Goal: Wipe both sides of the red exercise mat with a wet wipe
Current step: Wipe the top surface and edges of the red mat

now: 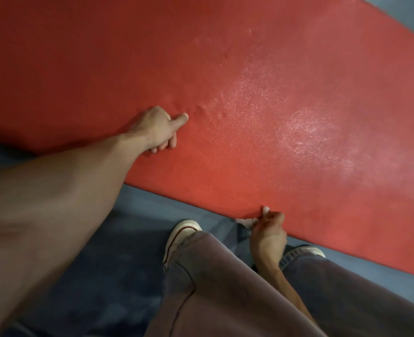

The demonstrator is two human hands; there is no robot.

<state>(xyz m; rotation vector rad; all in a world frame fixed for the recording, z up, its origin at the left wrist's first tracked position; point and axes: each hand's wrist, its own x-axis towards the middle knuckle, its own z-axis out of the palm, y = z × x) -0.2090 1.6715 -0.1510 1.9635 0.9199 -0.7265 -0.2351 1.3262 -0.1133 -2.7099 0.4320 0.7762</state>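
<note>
Standing on blue floor (118, 263): two sneakers (181, 233), two hands, one wipe, one mat. Right hand (269, 235) is pinching the white wet wipe (246, 221) at the mat's near edge, fingers curled. Left hand (158, 128) is resting on the red exercise mat (286, 81), fingers curled under, thumb extended, holding nothing. Mat is lying flat, long axis running upper-left to lower-right, sheen patches mid-right.

Clearance: red mat (249, 81) surface, blue floor (99, 276).
Mat open right of left hand (158, 128). Right hand (268, 233), wipe (246, 221) occupy near edge; shoes (180, 235), trouser legs (225, 288) crowd floor below.
</note>
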